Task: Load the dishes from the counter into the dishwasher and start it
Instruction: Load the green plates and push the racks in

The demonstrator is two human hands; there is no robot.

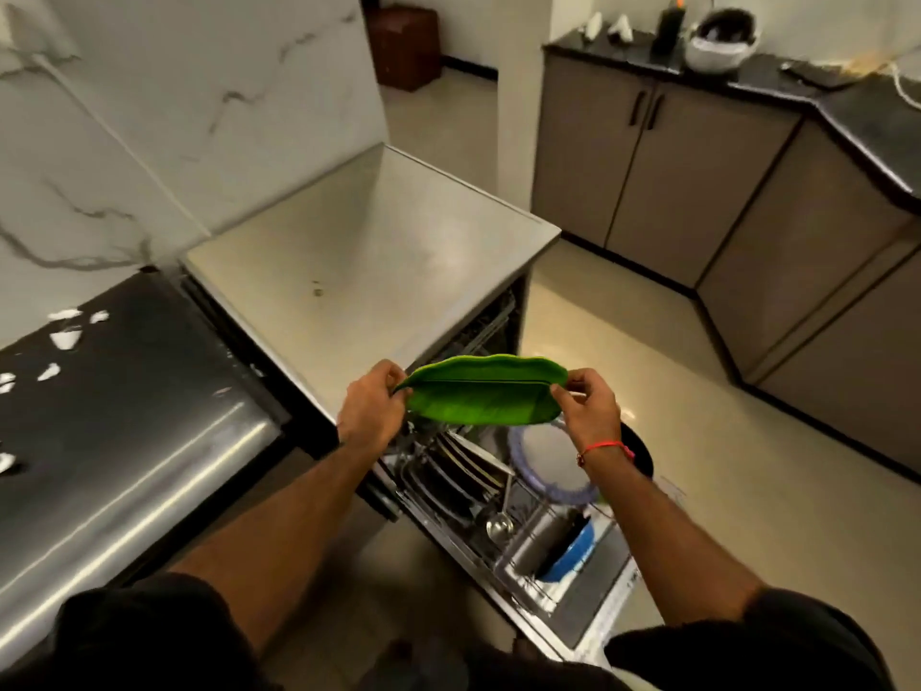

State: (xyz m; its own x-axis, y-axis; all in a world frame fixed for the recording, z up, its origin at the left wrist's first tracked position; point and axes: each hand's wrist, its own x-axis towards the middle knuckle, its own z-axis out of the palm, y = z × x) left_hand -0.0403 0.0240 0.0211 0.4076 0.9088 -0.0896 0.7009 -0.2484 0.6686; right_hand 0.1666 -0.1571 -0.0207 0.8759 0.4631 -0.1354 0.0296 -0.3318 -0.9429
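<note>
A green leaf-shaped plate (483, 391) hangs level above the pulled-out lower rack (543, 586) of the open dishwasher. My left hand (371, 408) pinches its left tip and my right hand (588, 406) pinches its right tip. Below it the rack holds dark plates (463, 466) on edge, a white plate with a purple rim (543, 461), a black plate (640, 451) behind my right wrist, a steel ladle (498, 526), a steel cup (536, 541) and a blue bowl (573, 551).
The dishwasher's flat steel top (369, 251) lies just beyond the plate. A wet steel counter (114, 431) runs to the left along a marble wall. Beige floor (697, 466) opens to the right, bounded by cabinets (747, 202) under a black worktop with a helmet (720, 37).
</note>
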